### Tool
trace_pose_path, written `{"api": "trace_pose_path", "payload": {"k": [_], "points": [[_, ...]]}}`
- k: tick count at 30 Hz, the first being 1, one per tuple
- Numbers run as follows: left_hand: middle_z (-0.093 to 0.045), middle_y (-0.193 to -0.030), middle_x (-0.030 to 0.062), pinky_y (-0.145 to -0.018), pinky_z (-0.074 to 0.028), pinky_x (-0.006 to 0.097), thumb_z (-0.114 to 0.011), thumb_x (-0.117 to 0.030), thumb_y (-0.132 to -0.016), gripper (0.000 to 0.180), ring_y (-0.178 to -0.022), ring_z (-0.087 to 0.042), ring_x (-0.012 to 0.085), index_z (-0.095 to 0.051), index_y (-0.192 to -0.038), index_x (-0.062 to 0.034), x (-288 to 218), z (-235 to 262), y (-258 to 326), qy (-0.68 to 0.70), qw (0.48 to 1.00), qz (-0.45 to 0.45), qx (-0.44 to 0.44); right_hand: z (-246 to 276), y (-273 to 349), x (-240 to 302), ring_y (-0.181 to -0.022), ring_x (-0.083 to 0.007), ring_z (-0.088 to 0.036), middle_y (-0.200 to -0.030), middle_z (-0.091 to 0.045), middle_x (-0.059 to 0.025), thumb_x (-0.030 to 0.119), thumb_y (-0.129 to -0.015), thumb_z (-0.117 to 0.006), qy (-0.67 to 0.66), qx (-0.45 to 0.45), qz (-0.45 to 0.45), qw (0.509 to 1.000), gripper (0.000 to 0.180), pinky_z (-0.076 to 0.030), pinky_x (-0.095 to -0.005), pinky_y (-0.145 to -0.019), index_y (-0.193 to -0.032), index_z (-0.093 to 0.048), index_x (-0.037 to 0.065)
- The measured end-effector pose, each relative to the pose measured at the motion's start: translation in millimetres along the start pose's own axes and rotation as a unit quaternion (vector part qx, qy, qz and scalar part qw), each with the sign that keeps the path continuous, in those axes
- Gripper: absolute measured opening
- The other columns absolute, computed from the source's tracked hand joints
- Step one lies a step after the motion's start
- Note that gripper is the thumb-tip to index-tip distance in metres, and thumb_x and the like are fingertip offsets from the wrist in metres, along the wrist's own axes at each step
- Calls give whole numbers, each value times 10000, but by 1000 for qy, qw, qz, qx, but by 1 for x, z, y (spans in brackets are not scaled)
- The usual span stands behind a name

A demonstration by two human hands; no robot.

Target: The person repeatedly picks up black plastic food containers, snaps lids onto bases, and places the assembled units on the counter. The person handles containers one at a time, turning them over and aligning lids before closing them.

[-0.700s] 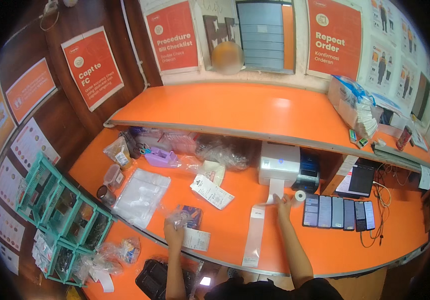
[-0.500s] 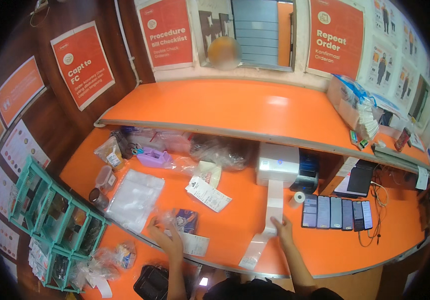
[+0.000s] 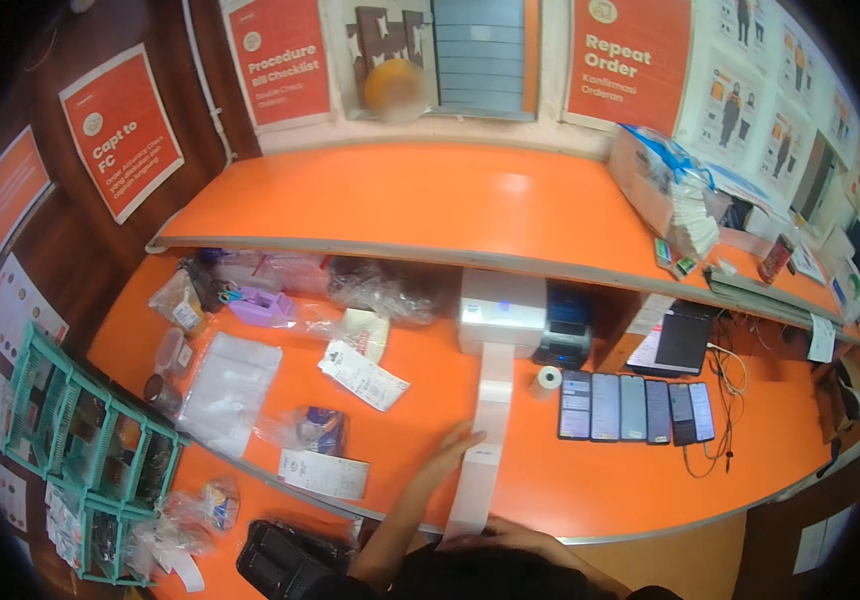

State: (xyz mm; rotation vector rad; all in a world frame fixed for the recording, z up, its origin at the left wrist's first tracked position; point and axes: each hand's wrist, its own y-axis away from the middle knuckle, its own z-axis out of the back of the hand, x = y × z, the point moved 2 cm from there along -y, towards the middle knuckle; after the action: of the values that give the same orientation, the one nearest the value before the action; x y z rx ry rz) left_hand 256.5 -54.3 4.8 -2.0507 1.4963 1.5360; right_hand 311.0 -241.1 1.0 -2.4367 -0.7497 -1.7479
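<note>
A long white strip of label paper runs out of a white label printer and down across the orange counter towards me. My left hand reaches in from below with its fingers stretched, the tips touching the strip's left edge about halfway down. At the strip's lower end, by the counter's front edge, my right hand is closed on the paper; dark hair or clothing hides part of it. Left of my hands lies a small dark blue printed pack in clear plastic, beside a white printed slip.
Several phones lie in a row right of a paper roll, near loose cables. Clear plastic sleeves, another slip and a purple holder lie left. Green racks stand far left; a raised shelf spans the back.
My left hand has left the plastic-wrapped pack and moved right to the strip. My right hand has come down to the strip's lower end. The strip lies straighter, and the view has shifted right.
</note>
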Motion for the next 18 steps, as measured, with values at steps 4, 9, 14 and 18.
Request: {"api": "trace_pose_path", "payload": {"k": [4,9,14,18], "points": [[-547,-1281,133,-959,-458,357,-685,-133,-855,615,-1170,-541,231,-380,-1374,-10,60,-7,-2,35,991,19,130,19,37,-16,-1179,-176,-514,-1222,-600,-94,275,-979,-529,211,7,-3,978,369,-370,-317,-1037,-1260,-561,37],[-582,-1234,126,-951,-468,359,-687,-54,-831,570,-1145,-556,210,-429,-1334,20,76,-10,68,7,997,2,74,109,87,42,-1148,-240,-544,-1247,-581,-149,260,-974,-526,147,-53,-40,987,384,-436,-352,-972,-1290,-535,42],[-626,-1158,107,-921,-484,344,-709,-53,-812,473,-1090,-586,201,-534,-1245,20,109,-14,127,-36,992,84,91,283,167,89,-1142,-318,-532,-1196,-575,-195,304,-884,-636,496,-606,90,615,452,-424,-425,-960,-1246,-542,50],[-675,-1058,106,-866,-513,334,-627,46,-796,297,-1004,-635,203,-643,-1090,11,177,30,157,-230,964,131,-6,356,187,131,-1363,-408,-292,-1460,-340,-214,366,-909,-573,588,-703,50,397,581,-240,-549,-1089,-1401,-416,99]]}}
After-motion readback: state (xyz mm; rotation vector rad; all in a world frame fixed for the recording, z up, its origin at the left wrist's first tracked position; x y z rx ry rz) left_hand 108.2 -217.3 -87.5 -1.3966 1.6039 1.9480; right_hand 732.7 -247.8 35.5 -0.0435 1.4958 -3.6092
